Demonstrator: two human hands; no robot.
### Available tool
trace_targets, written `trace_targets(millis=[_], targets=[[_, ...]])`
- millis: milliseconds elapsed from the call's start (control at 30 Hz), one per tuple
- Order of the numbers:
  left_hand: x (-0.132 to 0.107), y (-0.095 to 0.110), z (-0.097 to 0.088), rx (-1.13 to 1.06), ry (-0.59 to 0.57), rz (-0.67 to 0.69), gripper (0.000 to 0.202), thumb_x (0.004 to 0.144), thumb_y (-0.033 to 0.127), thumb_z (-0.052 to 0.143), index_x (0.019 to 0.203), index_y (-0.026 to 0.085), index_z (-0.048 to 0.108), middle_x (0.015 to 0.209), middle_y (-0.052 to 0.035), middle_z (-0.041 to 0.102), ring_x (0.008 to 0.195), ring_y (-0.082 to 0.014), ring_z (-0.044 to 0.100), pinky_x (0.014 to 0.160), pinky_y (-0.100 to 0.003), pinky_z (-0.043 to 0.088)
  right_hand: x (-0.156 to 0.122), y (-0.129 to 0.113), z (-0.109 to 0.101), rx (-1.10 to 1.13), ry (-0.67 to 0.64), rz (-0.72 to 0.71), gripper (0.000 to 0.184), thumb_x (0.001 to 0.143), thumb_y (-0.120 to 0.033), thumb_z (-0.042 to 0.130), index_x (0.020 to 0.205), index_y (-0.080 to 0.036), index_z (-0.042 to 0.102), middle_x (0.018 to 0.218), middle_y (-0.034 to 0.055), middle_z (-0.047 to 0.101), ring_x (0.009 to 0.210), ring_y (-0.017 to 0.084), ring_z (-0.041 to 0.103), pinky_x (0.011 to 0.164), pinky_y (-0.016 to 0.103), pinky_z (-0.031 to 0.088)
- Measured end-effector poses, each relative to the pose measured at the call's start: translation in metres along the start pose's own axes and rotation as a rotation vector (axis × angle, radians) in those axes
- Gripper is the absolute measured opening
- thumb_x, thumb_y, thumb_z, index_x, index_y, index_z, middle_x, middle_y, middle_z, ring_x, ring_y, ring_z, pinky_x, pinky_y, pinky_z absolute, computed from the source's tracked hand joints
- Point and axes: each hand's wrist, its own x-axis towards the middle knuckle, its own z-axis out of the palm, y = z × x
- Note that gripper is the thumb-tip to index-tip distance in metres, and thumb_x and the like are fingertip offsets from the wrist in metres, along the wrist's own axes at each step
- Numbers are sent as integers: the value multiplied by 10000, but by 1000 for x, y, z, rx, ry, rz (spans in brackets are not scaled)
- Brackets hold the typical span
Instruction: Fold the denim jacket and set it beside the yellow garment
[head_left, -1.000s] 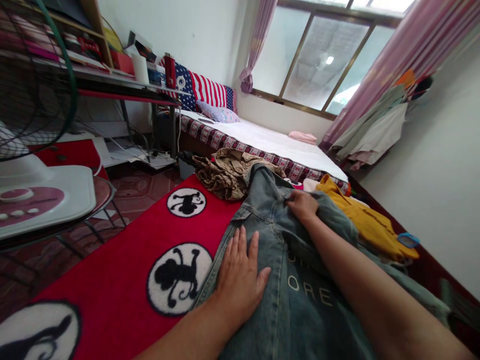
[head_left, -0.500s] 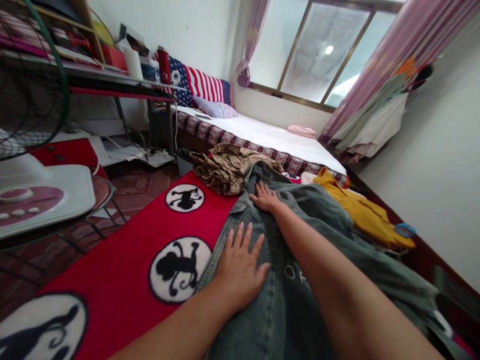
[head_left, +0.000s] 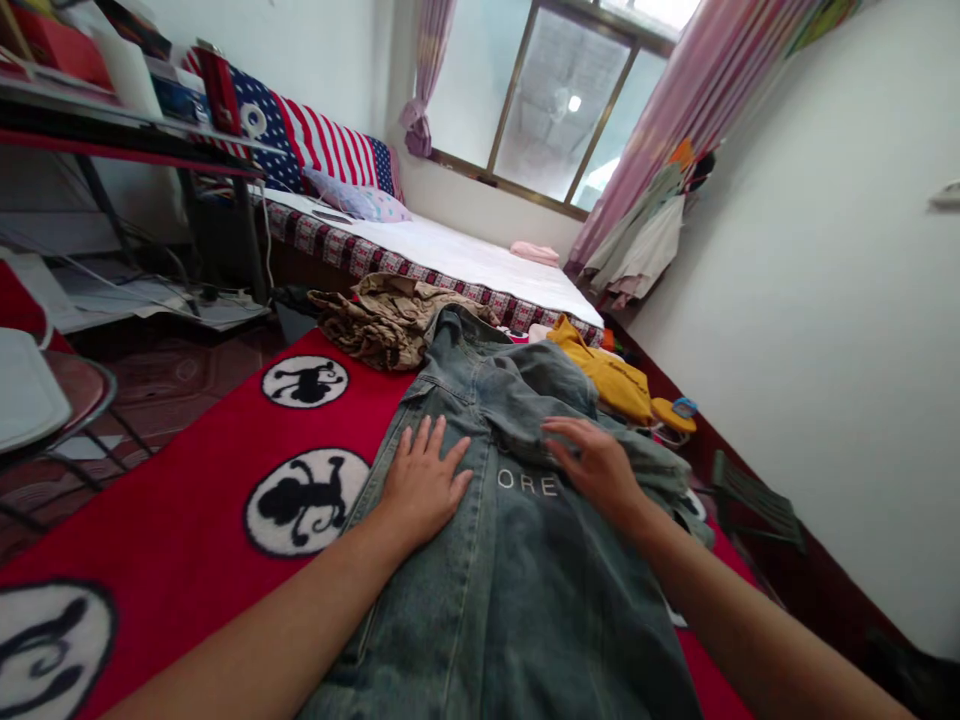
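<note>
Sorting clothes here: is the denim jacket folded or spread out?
Mostly spread: the blue denim jacket lies flat on the red rug, one side bunched.

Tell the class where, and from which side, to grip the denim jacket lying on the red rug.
Probably the collar of the denim jacket, reaching from above on the near side: it rises in a raised fold at the far end, while the jacket's body lies flat on the red rug.

Head-worn camera; faces forward, down; close over denim jacket (head_left: 517, 570); bed (head_left: 435, 245), window (head_left: 559, 110) far ahead.
</note>
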Motion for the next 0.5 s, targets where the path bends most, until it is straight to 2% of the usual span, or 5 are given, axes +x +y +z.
trace_targets(millis=[133, 200, 267, 400, 500], targets=[[0, -1, 3, -38, 18, 27, 462, 922, 401, 485, 1371, 312, 549, 1530, -109, 381, 1432, -362, 280, 1141, -554, 215, -27, 81, -50, -300, 304, 327, 308, 838, -248, 503, 1093, -199, 668, 1189, 128, 658, 1143, 284, 589, 1005, 440, 447], [0, -1, 4, -52, 25, 28, 459, 920, 387, 487, 1365, 297, 558, 1527, -115, 385, 1428, -359, 290, 1142, -550, 214, -41, 120, -58, -311, 287, 529, 384, 782, -309, 580, 1131, -162, 640, 1210, 164, 638, 1153, 313, 577, 996, 456, 441], [0, -1, 4, -57, 27, 27, 457, 919, 378, 492, 1359, 284, 565, 1523, -123, 389, 1424, -358, 299, 1143, -546, 216, -53, 149, -57, -158, 149, 678, 466, 715, -387, 659, 1115, -147, 635, 1154, 171, 664, 1087, 320, 616, 931, 435, 479], [-1, 0, 2, -45, 23, 30, 454, 923, 379, 494, 1360, 280, 563, 1518, -138, 392, 1421, -358, 306, 1139, -548, 223, -61, 168, -56, 76, -105, 764, 304, 624, -460, 727, 771, -201, 667, 803, 111, 719, 784, 293, 680, 682, 369, 516], [-1, 0, 0, -24, 21, 35, 455, 930, 382, 484, 1366, 275, 557, 1517, -159, 386, 1420, -362, 306, 1135, -545, 229, -56, 163, -72, -37, -35, 822, 279, 576, -472, 761, 606, -235, 616, 650, 88, 677, 674, 293, 658, 593, 378, 473]])
